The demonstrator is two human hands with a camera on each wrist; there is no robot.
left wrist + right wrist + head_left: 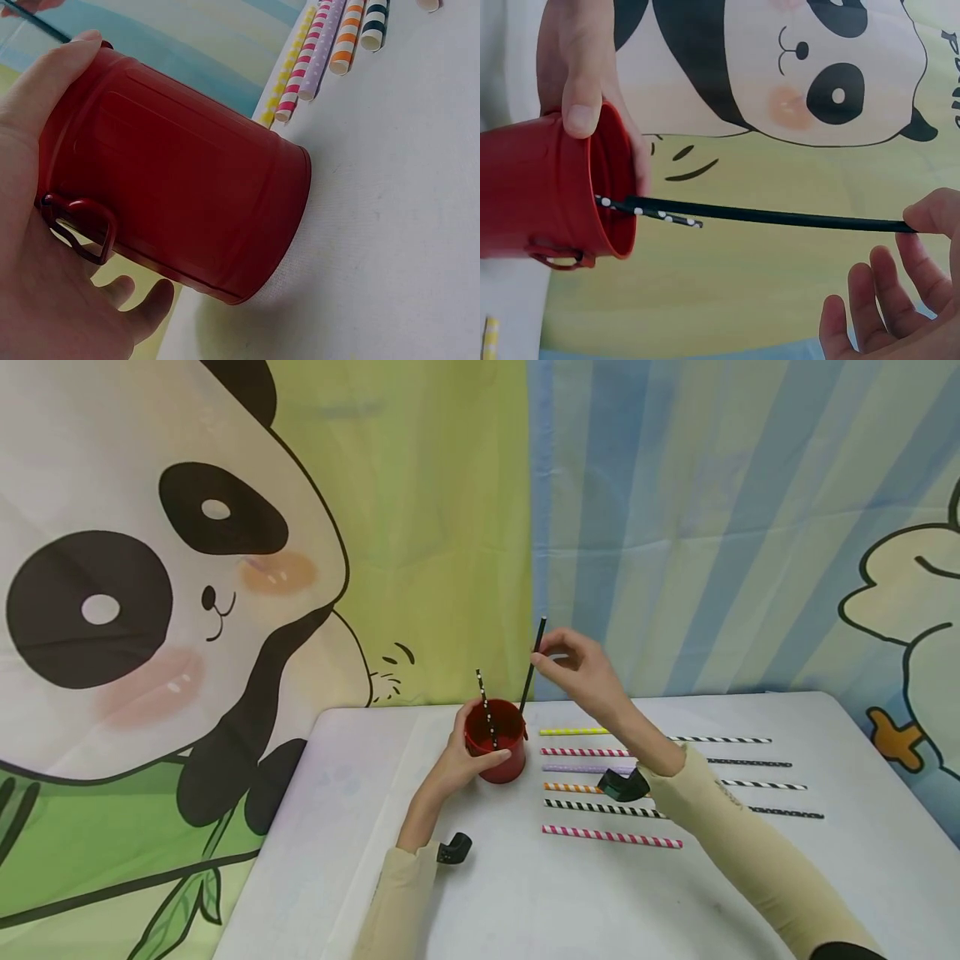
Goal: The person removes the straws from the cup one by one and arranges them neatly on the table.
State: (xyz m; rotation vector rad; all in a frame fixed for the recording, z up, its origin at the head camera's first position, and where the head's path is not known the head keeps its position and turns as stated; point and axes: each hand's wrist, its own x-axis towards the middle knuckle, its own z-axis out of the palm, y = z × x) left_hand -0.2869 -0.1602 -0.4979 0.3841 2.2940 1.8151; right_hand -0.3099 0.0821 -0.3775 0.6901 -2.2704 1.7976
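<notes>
A red metal bucket (512, 767) with small side handles stands on the white table, its mouth tipped a little toward the head camera. My left hand (459, 762) grips it around the rim, thumb across the near side. Inside leans a black straw with white dots (485, 702), its upper part sticking out. Up and to the right, my right hand (588, 681) pinches a plain black straw (780, 217) near its top end between thumb and finger. That straw's lower end overlaps the bucket's mouth in the right wrist view; the other fingers are spread loosely.
Right of the bucket lie several paper straws in rows: yellow (572, 732), purple (570, 768), orange striped (568, 787), black striped (600, 808) and pink striped (611, 837). More black-and-white straws (772, 785) lie beyond my right forearm. A panda-print curtain (435, 527) hangs behind the table.
</notes>
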